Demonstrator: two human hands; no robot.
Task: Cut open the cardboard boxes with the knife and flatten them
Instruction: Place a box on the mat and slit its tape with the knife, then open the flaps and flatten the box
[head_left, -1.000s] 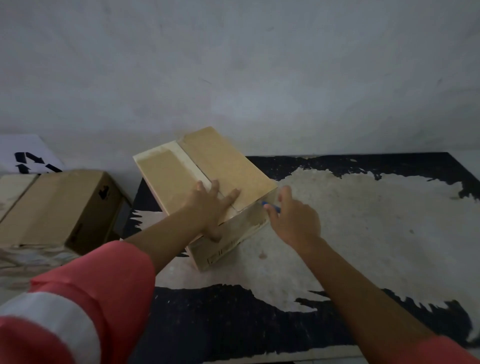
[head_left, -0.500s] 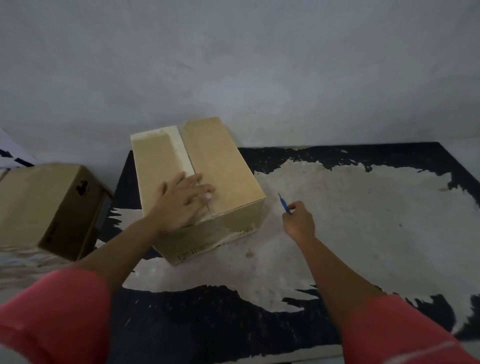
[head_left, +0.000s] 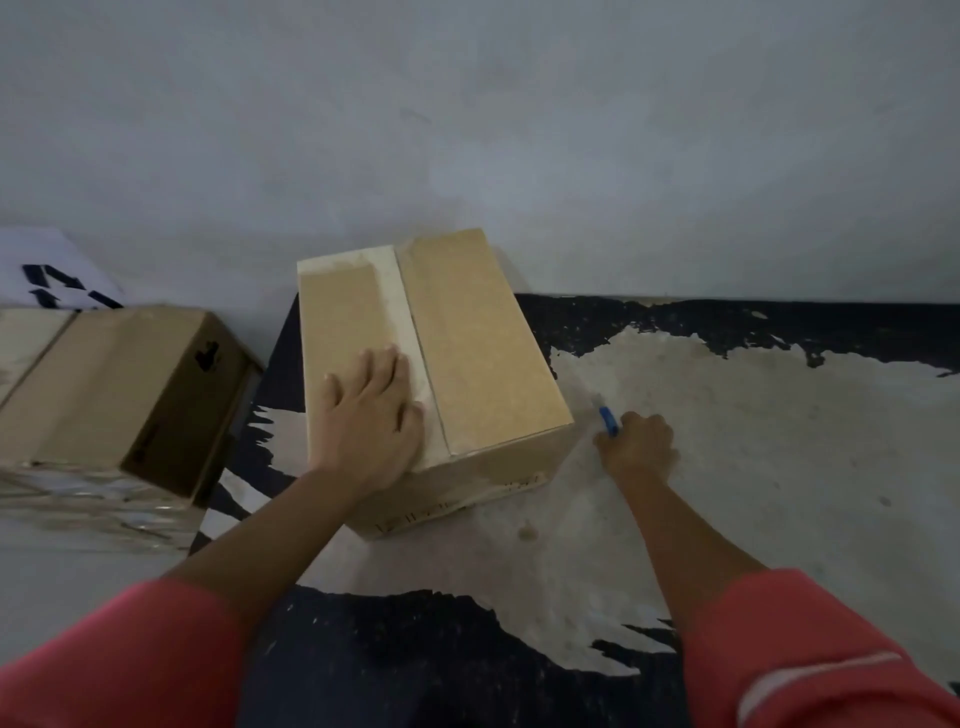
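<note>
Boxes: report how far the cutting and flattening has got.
Done: nothing flattened; the box is closed, its top flaps down. In hand: the left hand rests flat on it, the right hand holds the knife beside it. Left: cut and flatten it, then the second box.

Cardboard box (head_left: 483, 353) at centre: matt brown, smooth, with a paler scuffed strip (head_left: 395, 312) along the top seam. Second box (head_left: 119, 374) at 9 o'clock: same matt cardboard, with glossy crinkled wrap (head_left: 78, 499) under it. Table (head_left: 415, 665): black coating, flaked to a rough pale patch (head_left: 753, 441) at 3 o'clock. Knife (head_left: 607, 420): blue plastic. Sleeves (head_left: 810, 649): pink cloth.
</note>
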